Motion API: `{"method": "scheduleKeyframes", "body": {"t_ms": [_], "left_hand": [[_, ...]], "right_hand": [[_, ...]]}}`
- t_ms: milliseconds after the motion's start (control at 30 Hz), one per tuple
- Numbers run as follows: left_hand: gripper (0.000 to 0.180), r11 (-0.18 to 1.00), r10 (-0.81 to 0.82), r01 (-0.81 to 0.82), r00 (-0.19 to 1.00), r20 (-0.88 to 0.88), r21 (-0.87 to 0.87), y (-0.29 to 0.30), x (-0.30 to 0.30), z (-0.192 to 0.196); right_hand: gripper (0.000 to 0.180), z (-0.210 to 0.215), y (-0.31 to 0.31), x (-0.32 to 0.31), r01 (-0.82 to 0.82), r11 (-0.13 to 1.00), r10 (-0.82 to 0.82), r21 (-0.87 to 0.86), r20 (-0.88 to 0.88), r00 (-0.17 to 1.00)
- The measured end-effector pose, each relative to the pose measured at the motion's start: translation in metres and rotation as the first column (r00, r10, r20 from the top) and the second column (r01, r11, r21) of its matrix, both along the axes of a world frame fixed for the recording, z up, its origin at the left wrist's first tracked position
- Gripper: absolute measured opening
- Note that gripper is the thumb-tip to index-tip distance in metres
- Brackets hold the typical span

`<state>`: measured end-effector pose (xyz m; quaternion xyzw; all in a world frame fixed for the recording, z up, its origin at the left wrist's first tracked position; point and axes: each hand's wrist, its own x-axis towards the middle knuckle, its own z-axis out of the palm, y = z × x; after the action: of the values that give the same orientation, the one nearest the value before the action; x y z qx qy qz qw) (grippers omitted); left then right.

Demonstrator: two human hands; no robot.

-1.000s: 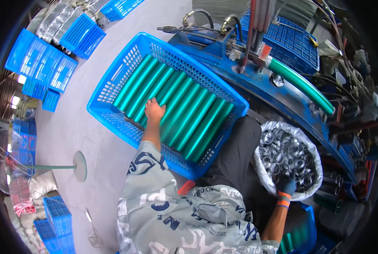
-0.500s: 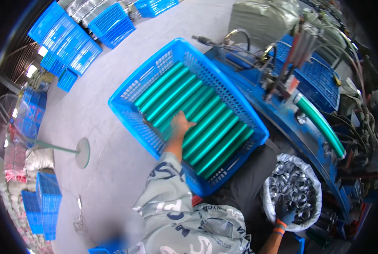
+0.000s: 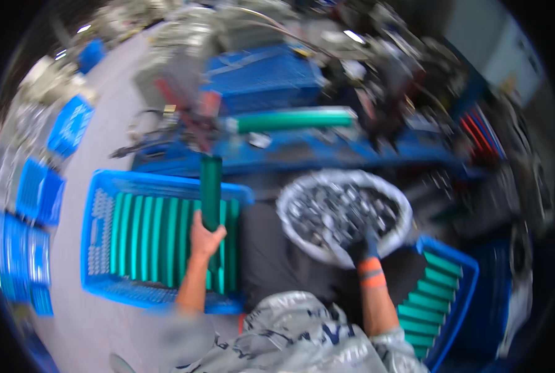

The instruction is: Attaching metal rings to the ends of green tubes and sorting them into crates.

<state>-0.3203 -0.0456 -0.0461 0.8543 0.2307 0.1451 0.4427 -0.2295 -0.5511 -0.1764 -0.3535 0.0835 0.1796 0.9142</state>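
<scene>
I record the long blue metal machine bed (image 3: 246,151) as the largest item, running across the view beyond the work area, its details softened by motion blur. On the near side, at left, sits a rectangular blue perforated plastic crate (image 3: 92,236) with a row of glossy green cylindrical tubes (image 3: 159,239) laid side by side in it. At lower right I note a second blue plastic crate (image 3: 463,311), partly cut off by the lower edge, with more green tubes (image 3: 426,304) stacked in it. Between the two crates stands a round container with a crumpled white lining (image 3: 288,217) folded over its rim.

A single glossy green tube (image 3: 296,119) lies lengthwise along the machine. Another, the dark green cylindrical tube (image 3: 211,193), is in my left hand (image 3: 206,239); it points away from me above the left crate, its far end reaching past the crate's far rim. The left fingers are clamped on its near end.

My right hand (image 3: 367,245), in a dark glove, is lowered into the near side of the container; its fingers are hidden and I cannot tell their state. Orange bands (image 3: 372,273) circle that wrist. Smallest are the loose silvery metal rings (image 3: 336,208) heaped inside the container, about the right hand.
</scene>
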Motion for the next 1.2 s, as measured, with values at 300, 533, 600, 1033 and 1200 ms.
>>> {"method": "scheduleKeyframes", "body": {"t_ms": [300,533,600,1033,1200], "left_hand": [[0.066,0.671,-0.588,0.605,0.787,-0.189,0.429,-0.145,0.023,0.148],[0.073,0.53,-0.641,0.72,0.686,-0.344,0.447,-0.15,0.009,0.166],[0.073,0.534,-0.633,0.716,0.691,-0.349,0.448,-0.147,0.007,0.163],[0.071,0.543,-0.638,0.693,0.708,-0.303,0.475,-0.147,0.009,0.13],[0.072,0.586,-0.581,0.627,0.767,-0.272,0.513,-0.148,0.007,0.107]], "right_hand": [[0.117,0.164,0.01,-0.024,-0.099,0.994,0.088,0.043,0.219,0.972],[0.097,0.162,0.004,-0.025,-0.057,0.977,0.139,-0.204,0.414,0.9],[0.086,0.163,0.003,-0.025,-0.078,0.963,0.183,-0.256,0.418,0.89],[0.079,0.146,0.004,-0.025,-0.095,0.854,0.295,-0.512,0.327,0.898],[0.074,0.127,0.014,-0.007,-0.084,0.907,0.261,-0.413,0.394,0.881]]}}
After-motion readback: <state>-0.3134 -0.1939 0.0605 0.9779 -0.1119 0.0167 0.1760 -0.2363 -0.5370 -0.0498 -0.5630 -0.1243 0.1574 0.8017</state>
